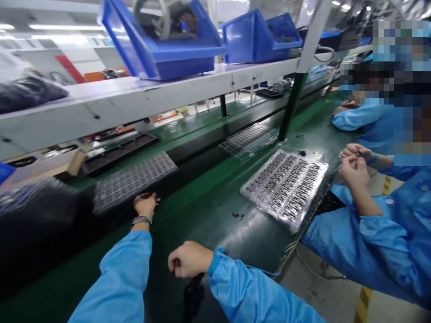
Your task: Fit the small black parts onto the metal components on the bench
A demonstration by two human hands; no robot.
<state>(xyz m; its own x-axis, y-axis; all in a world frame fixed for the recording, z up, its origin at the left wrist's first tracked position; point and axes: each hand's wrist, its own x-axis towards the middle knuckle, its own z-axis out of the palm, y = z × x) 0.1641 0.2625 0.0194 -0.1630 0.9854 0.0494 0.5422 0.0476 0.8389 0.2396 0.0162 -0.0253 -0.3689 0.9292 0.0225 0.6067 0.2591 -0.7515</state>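
My left hand (146, 206) reaches forward to the near edge of an empty-looking clear compartment tray (134, 180), its fingers partly spread. Whether it touches the tray I cannot tell. My right hand (191, 259) hovers over the near bench with its fingers curled together; anything inside them is hidden. Just below it lies a dark heap of small black pieces (193, 294). To the right, a clear tray (245, 190) filled with rows of small metal-and-black parts rests on the green bench (215, 242). A few loose black bits (237, 216) lie between that tray and my right hand.
A co-worker's hands (357, 163) pinch a small dark part at the right. Another clear tray (249, 140) lies farther back. Above runs a white shelf (188, 89) with blue bins (188, 56), held by a dark post (292, 105). A black tray (119, 154) sits beneath it.
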